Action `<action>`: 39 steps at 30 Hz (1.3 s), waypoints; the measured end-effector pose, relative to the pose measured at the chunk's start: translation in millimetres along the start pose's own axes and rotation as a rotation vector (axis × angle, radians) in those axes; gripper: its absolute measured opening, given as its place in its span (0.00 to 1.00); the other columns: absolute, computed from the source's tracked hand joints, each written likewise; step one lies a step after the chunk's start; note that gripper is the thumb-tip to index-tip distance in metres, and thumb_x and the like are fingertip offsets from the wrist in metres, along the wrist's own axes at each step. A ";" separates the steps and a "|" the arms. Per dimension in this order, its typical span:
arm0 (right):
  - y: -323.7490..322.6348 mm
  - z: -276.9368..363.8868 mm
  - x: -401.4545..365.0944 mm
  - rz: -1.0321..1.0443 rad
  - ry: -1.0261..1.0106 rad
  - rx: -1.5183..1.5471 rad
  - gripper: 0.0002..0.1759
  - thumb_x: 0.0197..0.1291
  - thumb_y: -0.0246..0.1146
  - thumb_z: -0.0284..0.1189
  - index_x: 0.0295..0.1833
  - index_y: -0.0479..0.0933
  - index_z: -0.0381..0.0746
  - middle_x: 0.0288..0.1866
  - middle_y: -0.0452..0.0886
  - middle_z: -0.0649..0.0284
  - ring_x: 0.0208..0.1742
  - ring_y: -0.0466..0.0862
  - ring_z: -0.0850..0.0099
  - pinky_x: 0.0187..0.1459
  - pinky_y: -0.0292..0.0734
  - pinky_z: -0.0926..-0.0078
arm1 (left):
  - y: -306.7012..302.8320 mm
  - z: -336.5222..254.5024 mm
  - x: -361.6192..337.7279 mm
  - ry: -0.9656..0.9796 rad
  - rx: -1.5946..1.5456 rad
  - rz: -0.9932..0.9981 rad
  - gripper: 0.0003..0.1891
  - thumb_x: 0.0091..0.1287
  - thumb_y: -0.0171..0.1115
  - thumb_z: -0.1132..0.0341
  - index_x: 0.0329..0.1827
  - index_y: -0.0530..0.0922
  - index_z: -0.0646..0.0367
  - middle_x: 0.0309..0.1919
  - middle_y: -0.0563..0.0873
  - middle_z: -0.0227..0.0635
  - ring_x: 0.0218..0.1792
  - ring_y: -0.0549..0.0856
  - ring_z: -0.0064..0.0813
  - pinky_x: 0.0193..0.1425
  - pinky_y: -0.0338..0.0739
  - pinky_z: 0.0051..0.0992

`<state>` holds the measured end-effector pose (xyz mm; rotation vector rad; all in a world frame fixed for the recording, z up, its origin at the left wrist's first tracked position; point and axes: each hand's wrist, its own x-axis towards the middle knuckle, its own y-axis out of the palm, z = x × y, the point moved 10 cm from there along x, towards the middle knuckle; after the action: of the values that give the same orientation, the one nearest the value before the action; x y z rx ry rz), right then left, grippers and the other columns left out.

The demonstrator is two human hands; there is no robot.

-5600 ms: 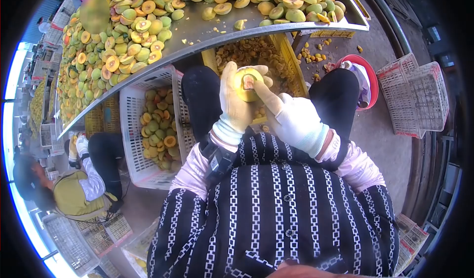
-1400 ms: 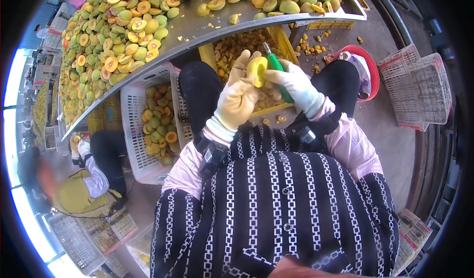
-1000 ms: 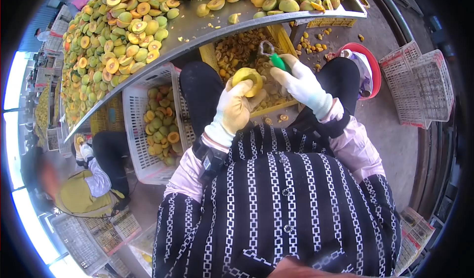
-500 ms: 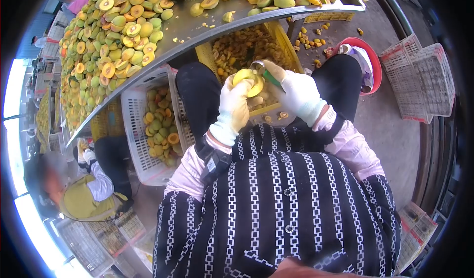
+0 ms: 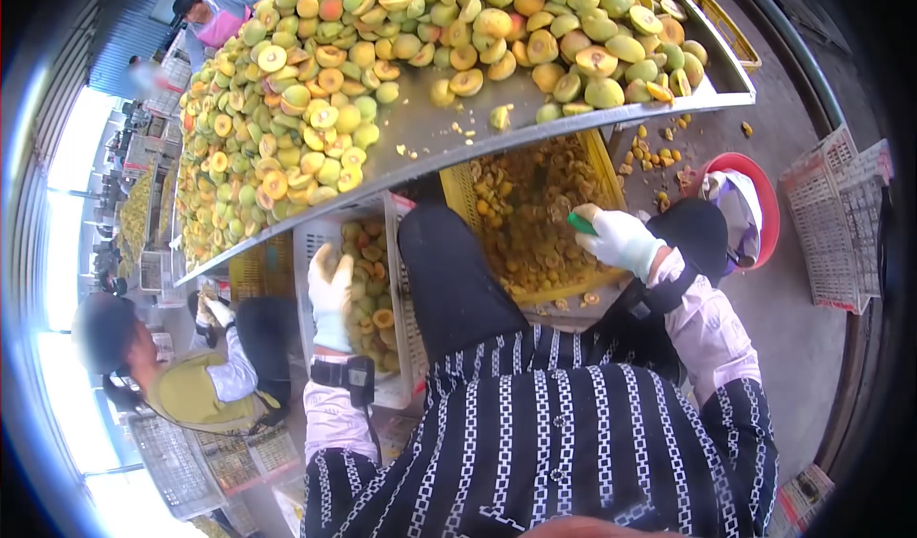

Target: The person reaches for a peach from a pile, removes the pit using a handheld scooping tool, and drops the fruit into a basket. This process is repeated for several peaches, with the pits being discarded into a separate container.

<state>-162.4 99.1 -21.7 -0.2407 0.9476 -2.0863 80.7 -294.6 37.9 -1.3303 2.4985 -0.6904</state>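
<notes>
I now see my left hand at the white crate left of centre, fingers apart beside the stone-fruit halves, its earlier half gone; cutting looks paused, my right hand, right of centre, staying clamped on the green tool handle.

At 9 o'clock the left hand, fingers parted, is over halved fruit in a white crate. At 3 o'clock the right hand grips a green tool over a yellow crate of scraps. Heaped fruit lies on the counter at 12 o'clock; a co-worker sits at 8 o'clock.
</notes>
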 end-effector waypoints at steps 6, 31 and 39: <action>5.6 -4.1 15.5 0.035 0.028 -0.078 0.15 0.58 0.59 0.36 0.49 0.74 0.40 0.31 0.83 0.48 0.35 0.84 0.49 0.39 0.78 0.54 | 183.8 -144.6 80.1 0.380 -0.140 0.327 0.21 0.64 0.64 0.67 0.60 0.75 0.62 0.52 0.82 0.42 0.53 0.81 0.31 0.59 0.74 0.29; -16.5 4.9 9.8 -0.188 -0.092 -0.033 0.27 0.57 0.64 0.32 0.64 0.70 0.47 0.41 0.81 0.51 0.41 0.82 0.50 0.43 0.79 0.58 | 252.7 -161.4 -5.1 -0.541 -1.440 0.822 0.29 0.68 0.53 0.41 0.57 0.74 0.58 0.52 0.80 0.47 0.43 0.84 0.44 0.40 0.84 0.31; -59.0 150.7 -52.5 -0.530 -0.412 -0.073 0.30 0.56 0.66 0.28 0.67 0.70 0.49 0.27 0.75 0.61 0.24 0.79 0.60 0.27 0.75 0.66 | 216.6 -149.8 -92.4 -0.307 -1.523 0.794 0.26 0.75 0.45 0.48 0.63 0.70 0.61 0.58 0.77 0.53 0.56 0.80 0.46 0.57 0.80 0.39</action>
<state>-93.8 79.0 132.7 -1.0108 0.7584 -2.3344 -84.2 -70.2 56.2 -0.3295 2.7222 1.6653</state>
